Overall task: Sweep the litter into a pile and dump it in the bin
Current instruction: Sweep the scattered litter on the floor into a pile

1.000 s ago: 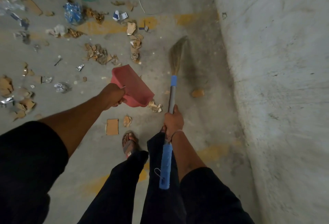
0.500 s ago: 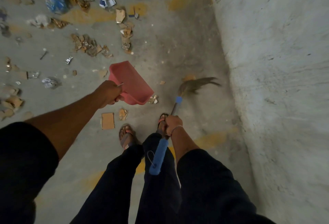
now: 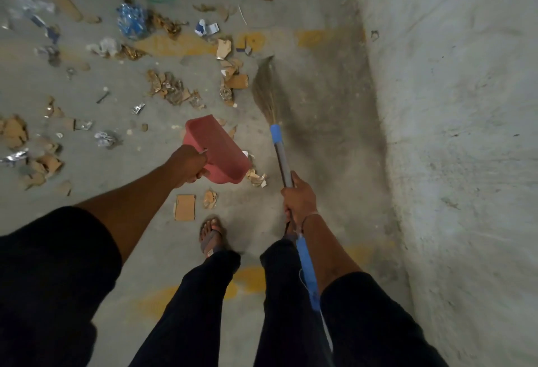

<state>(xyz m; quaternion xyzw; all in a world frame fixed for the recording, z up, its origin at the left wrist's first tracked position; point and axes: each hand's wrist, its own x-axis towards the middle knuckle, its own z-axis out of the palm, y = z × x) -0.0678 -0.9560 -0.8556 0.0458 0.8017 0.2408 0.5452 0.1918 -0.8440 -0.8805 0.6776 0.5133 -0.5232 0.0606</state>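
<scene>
just ahead of right hand (image 3: 300, 200): broom (image 3: 266, 90)

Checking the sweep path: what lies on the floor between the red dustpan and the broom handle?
In the head view, a crumpled bit of foil and paper litter lies by the red dustpan, left of the broom handle; the rest is bare concrete.

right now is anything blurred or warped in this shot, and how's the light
Head view: dim, flat light. The broom bristles are soft with motion blur; the pink dustpan and the left hand look sharper. Wide-angle distortion bows the wall, and the litter toward the left edge smears.
</scene>
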